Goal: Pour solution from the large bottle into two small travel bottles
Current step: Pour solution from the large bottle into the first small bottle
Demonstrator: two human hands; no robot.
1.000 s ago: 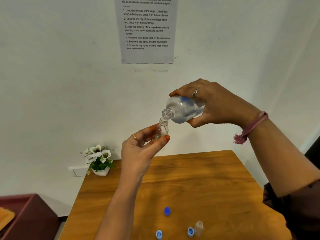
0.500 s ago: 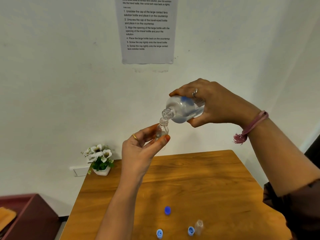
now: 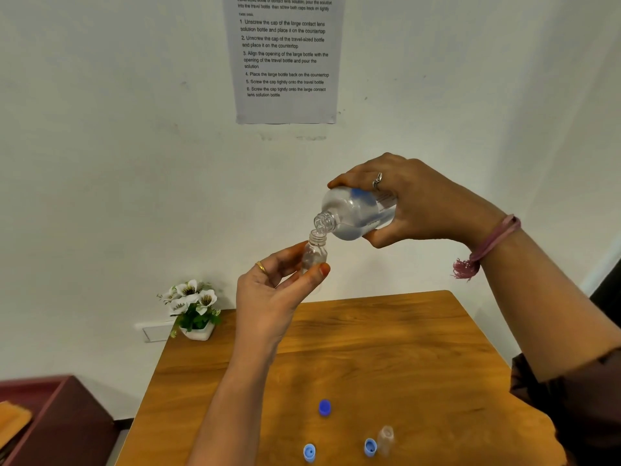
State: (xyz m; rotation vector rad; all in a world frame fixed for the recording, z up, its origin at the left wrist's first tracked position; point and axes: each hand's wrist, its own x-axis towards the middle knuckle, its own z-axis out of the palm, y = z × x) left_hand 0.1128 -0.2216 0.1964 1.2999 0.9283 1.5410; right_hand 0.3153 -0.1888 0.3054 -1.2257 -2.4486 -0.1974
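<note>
No shift: large bottle mouth-to-mouth over travel bottle.

We see a printed sheet on the wall | potted white flowers on the wooden table corner | maroon cabinet far left

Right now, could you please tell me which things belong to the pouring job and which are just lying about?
Job: large clear bottle, small clear bottle in hand, second small bottle on table, three blue caps.

Lying about: white potted flowers, dark red cabinet.
</note>
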